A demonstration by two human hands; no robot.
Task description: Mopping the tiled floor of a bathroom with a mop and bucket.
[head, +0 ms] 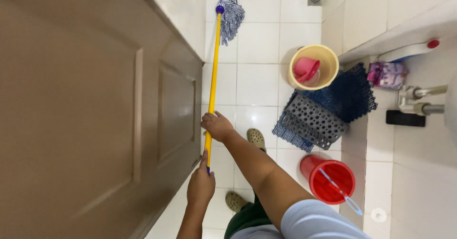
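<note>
I have both hands on the yellow mop handle (212, 77); my right hand (217, 126) is clamped around the shaft, my left hand (200, 186) closed on its blue end; the mop head (231, 16) rests far out on the white tiled floor (257, 84), beside the brown door (85, 110); the floor shows no wet streaks I can make out, so most mopping seems left.

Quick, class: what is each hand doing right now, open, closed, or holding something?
Left hand: closed on the lower end of the yellow mop handle.
Right hand: closed on the same handle, higher up.
</note>
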